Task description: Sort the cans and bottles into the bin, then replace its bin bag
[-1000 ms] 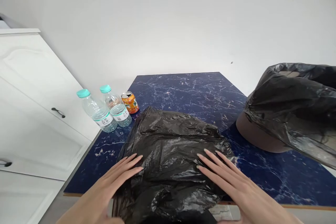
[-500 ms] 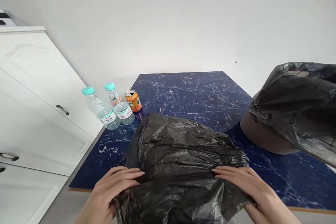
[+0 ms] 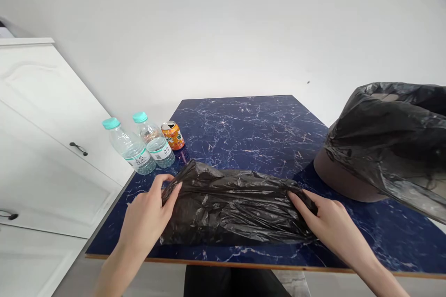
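Note:
A crumpled black plastic bag (image 3: 233, 206) lies folded into a low wide band on the dark blue marbled table (image 3: 251, 125), near its front edge. My left hand (image 3: 148, 216) pinches the bag's left end between thumb and fingers. At the bag's right end my right hand (image 3: 327, 222) grips the plastic in the same way. Both hands rest low on the tabletop.
Two clear water bottles with teal caps (image 3: 130, 146) and an orange drink can (image 3: 173, 135) stand at the table's left edge. A brown bin lined with a black bag (image 3: 390, 144) lies tipped at the right. A white cabinet (image 3: 45, 148) stands on the left.
The bag hung over the front edge under my flat hands a second ago. My hands have since closed on its ends and folded it up onto the table into a flatter band.

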### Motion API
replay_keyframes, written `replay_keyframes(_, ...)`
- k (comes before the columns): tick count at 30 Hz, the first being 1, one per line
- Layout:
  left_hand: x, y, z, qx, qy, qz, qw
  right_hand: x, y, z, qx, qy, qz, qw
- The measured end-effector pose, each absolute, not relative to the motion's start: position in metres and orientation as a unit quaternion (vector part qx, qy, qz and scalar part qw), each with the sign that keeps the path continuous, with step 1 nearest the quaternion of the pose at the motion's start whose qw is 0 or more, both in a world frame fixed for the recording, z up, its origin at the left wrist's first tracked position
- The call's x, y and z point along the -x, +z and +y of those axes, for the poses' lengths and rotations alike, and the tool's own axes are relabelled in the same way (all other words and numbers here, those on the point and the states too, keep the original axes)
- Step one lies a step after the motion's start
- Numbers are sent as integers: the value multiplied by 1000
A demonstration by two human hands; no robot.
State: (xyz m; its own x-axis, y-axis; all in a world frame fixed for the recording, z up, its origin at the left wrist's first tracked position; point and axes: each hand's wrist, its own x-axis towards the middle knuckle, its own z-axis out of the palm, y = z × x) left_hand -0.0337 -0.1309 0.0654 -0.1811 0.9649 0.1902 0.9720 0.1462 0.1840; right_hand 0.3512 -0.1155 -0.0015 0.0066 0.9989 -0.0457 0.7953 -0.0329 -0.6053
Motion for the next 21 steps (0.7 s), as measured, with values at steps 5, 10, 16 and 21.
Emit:
replay_keyframes(5,13,63,-135,737,-256,-610,139,-347,-10,-99,683,208,-692,106)
replay_keyframes(10,-21,57,-142,877,-155,-455,2,-338,-20,-89,686,181,-700,79)
replay_keyframes(16,-17,18,-123,859,-49,-498,-109,-340,-7,-97,702,157,-692,64)
replay_keyframes(21,-9,-5,-116,847,-78,-520,-83,-319,16,-131,684,18,-686,246)
